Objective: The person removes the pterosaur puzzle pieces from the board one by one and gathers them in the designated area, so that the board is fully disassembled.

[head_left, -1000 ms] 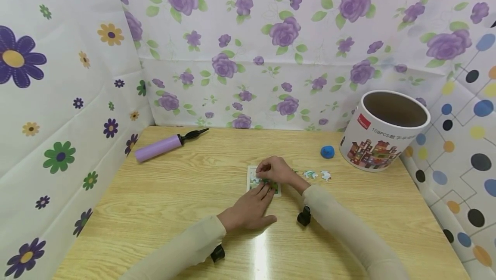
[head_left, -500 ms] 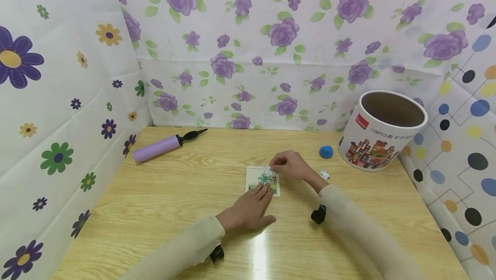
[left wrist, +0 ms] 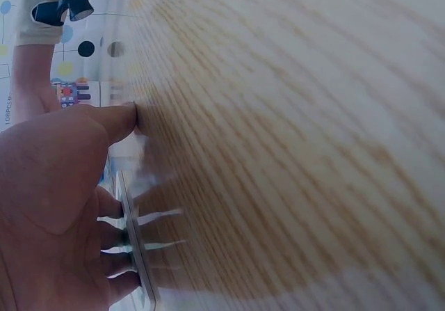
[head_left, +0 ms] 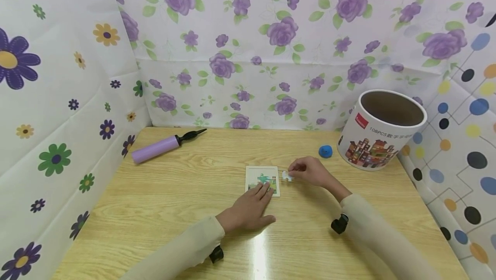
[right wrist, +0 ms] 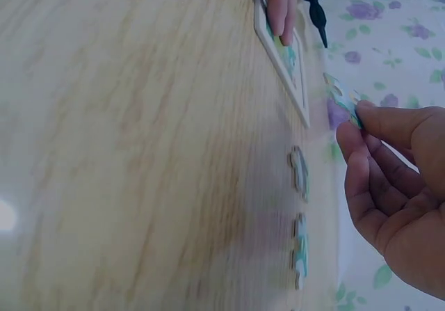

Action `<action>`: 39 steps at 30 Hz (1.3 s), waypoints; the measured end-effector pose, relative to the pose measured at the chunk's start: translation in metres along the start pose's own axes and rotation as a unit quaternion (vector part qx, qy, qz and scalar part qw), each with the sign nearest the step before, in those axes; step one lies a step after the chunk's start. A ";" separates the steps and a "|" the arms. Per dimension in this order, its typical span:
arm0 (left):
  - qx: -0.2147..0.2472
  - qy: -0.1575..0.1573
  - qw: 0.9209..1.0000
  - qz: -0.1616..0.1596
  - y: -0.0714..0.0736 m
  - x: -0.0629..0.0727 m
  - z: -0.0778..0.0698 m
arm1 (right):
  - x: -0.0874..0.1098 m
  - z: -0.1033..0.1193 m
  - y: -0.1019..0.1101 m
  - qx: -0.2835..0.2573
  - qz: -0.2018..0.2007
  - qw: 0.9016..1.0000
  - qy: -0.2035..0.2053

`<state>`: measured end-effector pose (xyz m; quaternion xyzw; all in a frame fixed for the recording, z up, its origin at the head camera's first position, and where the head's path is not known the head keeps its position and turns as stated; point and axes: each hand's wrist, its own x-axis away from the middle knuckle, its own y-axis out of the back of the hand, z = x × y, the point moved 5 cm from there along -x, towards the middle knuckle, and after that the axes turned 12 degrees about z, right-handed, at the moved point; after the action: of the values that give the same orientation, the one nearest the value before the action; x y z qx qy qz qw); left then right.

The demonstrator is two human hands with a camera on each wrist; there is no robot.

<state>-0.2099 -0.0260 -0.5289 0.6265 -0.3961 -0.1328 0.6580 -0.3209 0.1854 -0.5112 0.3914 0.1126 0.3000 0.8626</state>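
A small puzzle board (head_left: 252, 172) with a pale border lies mid-table, a green and yellow picture showing in its lower part. My left hand (head_left: 249, 209) rests with extended fingers on its lower portion, covering some of it. To the right of the board, my right hand (head_left: 310, 171) pinches a light blue and white puzzle piece (head_left: 286, 176) between thumb and fingertips. In the right wrist view the pinched piece (right wrist: 342, 101) is tilted and raised. Below that hand, a loose puzzle piece (right wrist: 299, 173) and another puzzle piece (right wrist: 300, 252) lie on the table.
A blue lump (head_left: 325, 151) sits near the back right, beside a large white tub (head_left: 368, 138) with printed buildings. A purple hand pump (head_left: 156, 148) with a black nozzle lies at the back left. Flowered cloth (head_left: 232, 94) stands behind the table (head_left: 174, 198).
My right hand has moved from over the board to its right, carrying the puzzle piece. The board's upper part shows pale and bare now. My left hand has stayed in place.
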 end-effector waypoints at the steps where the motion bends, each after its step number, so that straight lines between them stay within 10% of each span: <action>1: 0.000 -0.001 1.000 -0.001 0.000 0.000 0.000 | 0.002 -0.002 0.000 -0.001 -0.003 1.000 -0.003; 39: -0.014 0.003 1.000 0.004 -0.002 -0.001 0.000 | 0.022 -0.020 -0.019 0.025 0.023 0.998 -0.046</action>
<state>-0.2099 -0.0263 -0.5311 0.6158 -0.3950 -0.1336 0.6686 -0.3037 0.2008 -0.5381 0.4285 0.0707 0.2989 0.8497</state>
